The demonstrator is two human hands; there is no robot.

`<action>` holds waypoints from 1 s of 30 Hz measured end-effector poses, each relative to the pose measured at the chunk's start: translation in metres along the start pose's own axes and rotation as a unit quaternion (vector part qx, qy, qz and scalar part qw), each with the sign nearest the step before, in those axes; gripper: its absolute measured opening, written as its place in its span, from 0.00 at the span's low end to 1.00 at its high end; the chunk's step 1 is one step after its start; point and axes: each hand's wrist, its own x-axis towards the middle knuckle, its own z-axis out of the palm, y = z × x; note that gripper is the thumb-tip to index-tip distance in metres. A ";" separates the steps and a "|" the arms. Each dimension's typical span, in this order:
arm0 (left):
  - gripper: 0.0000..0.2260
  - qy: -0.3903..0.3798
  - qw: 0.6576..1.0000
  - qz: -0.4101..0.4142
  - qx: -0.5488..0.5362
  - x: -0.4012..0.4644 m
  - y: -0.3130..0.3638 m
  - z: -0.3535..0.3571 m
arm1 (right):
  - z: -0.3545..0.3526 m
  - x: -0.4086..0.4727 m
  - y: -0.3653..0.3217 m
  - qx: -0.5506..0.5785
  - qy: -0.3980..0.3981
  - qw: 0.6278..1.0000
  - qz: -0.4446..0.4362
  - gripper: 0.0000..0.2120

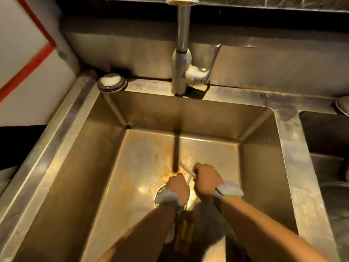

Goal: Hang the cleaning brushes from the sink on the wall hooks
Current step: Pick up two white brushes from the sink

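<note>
Both hands, left [178,186] & right [206,179], grip thin pale brush handles [187,170] in steel sink [260,167].

Sink basin [79,176] fills centre, faucet [182,59] on back ledge behind it. Round plug [112,82] on rim at back-left corner. Second basin [324,140] to the right. Both hands inside basin over drain [160,190]: left hand [177,188] beside right hand [206,180], thin rod [187,170] between them. Brush handles [186,231] below wrists, between forearms.
</note>
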 end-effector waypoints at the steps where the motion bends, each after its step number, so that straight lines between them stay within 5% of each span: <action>1: 0.14 -0.012 1.000 0.007 -0.003 0.006 0.002 0.003 | 0.003 0.005 -0.002 0.008 0.002 1.000 0.007 0.11; 18: 0.11 -0.020 1.000 -0.022 0.005 0.023 0.013 0.011 | 0.020 0.017 0.012 0.040 0.003 0.998 0.048 0.09; 25: 0.12 0.062 0.985 -0.037 -0.160 -0.018 0.005 -0.037 | -0.027 -0.013 -0.013 0.125 0.113 0.985 0.020 0.15; 30: 0.12 0.123 0.918 -0.026 -0.375 -0.058 -0.005 -0.096 | -0.075 -0.045 -0.052 0.245 0.139 0.958 -0.047 0.15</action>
